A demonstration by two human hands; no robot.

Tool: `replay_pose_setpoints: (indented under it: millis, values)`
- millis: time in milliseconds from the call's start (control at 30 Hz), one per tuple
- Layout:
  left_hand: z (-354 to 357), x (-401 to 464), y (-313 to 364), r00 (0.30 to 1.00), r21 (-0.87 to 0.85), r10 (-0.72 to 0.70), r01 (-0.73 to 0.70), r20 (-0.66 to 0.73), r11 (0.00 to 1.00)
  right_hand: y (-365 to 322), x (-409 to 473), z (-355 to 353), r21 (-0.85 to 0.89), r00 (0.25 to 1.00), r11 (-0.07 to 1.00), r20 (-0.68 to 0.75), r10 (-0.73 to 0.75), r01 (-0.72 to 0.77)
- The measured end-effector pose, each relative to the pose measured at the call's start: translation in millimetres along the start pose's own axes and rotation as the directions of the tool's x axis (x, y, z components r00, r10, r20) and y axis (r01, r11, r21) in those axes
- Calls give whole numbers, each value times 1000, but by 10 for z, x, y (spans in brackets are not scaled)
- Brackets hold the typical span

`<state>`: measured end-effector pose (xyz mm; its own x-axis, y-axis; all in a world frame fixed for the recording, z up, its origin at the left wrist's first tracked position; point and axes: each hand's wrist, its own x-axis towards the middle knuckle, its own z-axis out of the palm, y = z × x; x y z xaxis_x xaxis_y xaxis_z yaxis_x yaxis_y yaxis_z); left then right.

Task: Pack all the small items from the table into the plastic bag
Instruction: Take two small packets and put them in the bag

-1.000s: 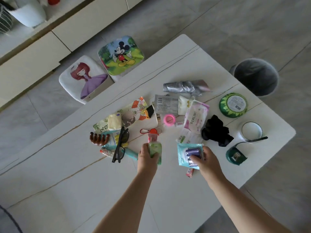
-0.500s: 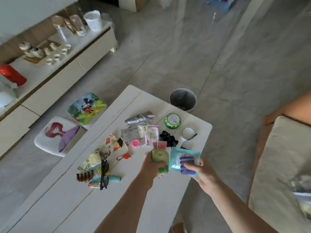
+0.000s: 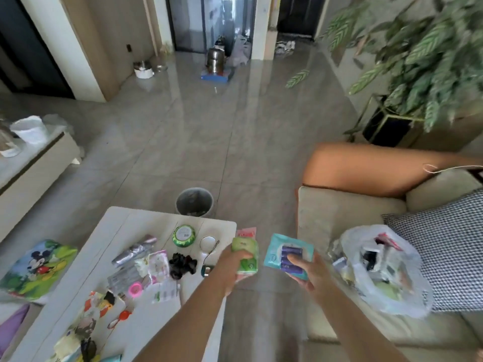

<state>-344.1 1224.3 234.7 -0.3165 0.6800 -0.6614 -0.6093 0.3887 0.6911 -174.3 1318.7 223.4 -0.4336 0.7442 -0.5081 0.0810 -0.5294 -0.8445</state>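
Fingers, left hand [image 3: 230,267]: curled round green pack [image 3: 245,258]
Fingers, right hand [image 3: 311,275]: grasping teal pack [image 3: 277,246]
Bag [image 3: 386,270]: right, on sofa [image 3: 339,212], open
Table [image 3: 117,226]: left, many items

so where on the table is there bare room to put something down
Bare top along the far-left edge of the table, left of the silver pouch, and near the left forearm. Crowded from the green tin through the black scrunchie to the pink ring.

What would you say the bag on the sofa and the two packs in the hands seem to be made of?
The bag looks like thin, translucent white plastic film: it crumples and its contents show through. The green pack in the left hand and the teal pack in the right hand appear to be soft printed plastic wrap, slightly glossy, though blur leaves that open.
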Motion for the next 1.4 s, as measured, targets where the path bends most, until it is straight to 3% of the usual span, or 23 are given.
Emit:
replay_pose_setpoints:
  millis: [133, 200, 400, 600, 733, 867, 1000, 1133, 1267, 1400]
  values:
    - [733, 26, -28, 996, 82, -64, 59, 58, 995, -223, -152, -633, 140, 995, 989, -96, -27, 41]
    - [1105, 76, -92, 992, 120, -73, 61, 99, 991, -253, -191, -1012, 142, 974, 989, -224, -16, 49]
    - [2185, 303, -393, 985, 255, -122, 87, 124, 963, -313, -205, -2068, 77, 910, 997, -414, 27, 6]
    - [3084, 677, -785, 973, 348, -214, 171, 88, 922, -283, -43, -2950, -98, 797, 993, -604, -2, -72]
    - [3483, 887, -1009, 954, 351, -296, 261, 49, 899, -182, 93, -3374, -72, 733, 986, -678, 60, -148]
    - [3751, 1142, -1175, 945, 454, -325, 284, 13, 845, -58, 295, -3709, -7, 616, 980, -779, 119, -199]
    - [3941, 1555, -1318, 946, 561, -324, 279, -19, 780, 74, 518, -3937, 90, 511, 968, -836, 201, -234]
    - [4133, 2053, -1470, 944, 721, -327, 247, -29, 647, 297, 874, -3980, 149, 479, 944, -832, 281, -295]
    - [4302, 2572, -1596, 945, 835, -324, 206, -35, 511, 414, 1354, -3898, 261, 513, 911, -760, 398, -320]
    - [4451, 3096, -1708, 968, 872, -248, 98, 28, 480, 392, 1868, -3938, 252, 551, 915, -736, 393, -316]
